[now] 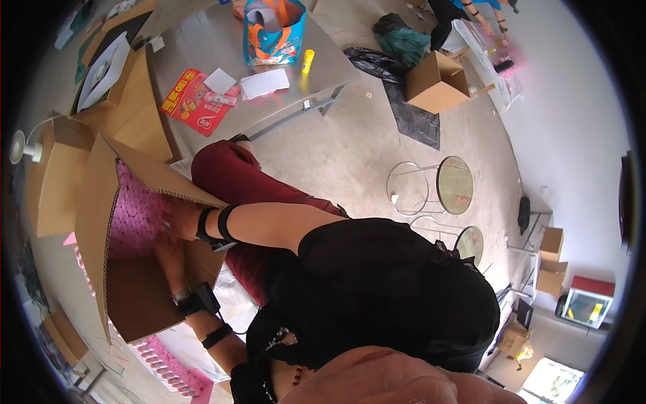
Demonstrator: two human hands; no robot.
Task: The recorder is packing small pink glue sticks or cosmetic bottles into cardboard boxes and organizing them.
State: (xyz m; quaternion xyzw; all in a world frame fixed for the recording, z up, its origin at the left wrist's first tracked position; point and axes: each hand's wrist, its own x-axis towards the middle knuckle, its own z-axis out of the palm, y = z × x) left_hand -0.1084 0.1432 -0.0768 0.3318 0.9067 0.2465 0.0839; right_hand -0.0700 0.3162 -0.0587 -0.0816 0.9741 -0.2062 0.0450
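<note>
Both hands down inside an open cardboard box (128,296), tipped on its side at the left. Right hand (176,222) against the packed pink items (134,215) lining the box's inner wall, fingers hidden among them; grip impossible to tell. Left hand (165,259) lower in the box, mostly hidden behind the cardboard flap; grip likewise impossible to tell. Black straps on both wrists. More pink items (165,367) in rows just below the box. Red trouser leg (232,175) between box and floor. Beyond, a grey counter (202,47) carrying a red packet (192,101), white papers (264,83), a blue and orange bag (274,34) and a small yellow bottle (307,60). Well apart on the floor, a second cardboard box (436,82), black bags (377,62) and two round glass stools (454,185).
</note>
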